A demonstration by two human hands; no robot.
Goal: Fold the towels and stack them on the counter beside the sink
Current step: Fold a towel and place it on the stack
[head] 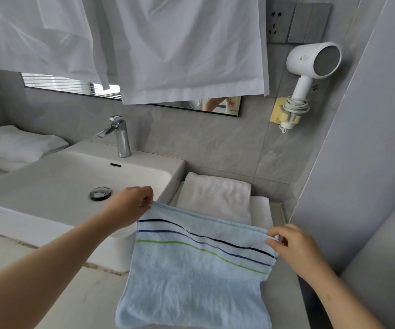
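A light blue towel (pixel 191 276) with dark blue and green stripes hangs in front of me, held up by its top edge. My left hand (pixel 130 205) pinches its top left corner above the sink's right rim. My right hand (pixel 291 243) pinches its top right corner. Behind the blue towel, folded white towels (pixel 215 198) lie stacked on the counter to the right of the sink (pixel 49 181). More folded white towels (pixel 13 146) sit on the counter to the left of the sink.
A chrome faucet (pixel 120 136) stands at the back of the sink. White cloths (pixel 180 48) hang overhead in front of a mirror. A white hair dryer (pixel 310 67) is mounted on the right wall under a socket panel. A grey wall closes the right side.
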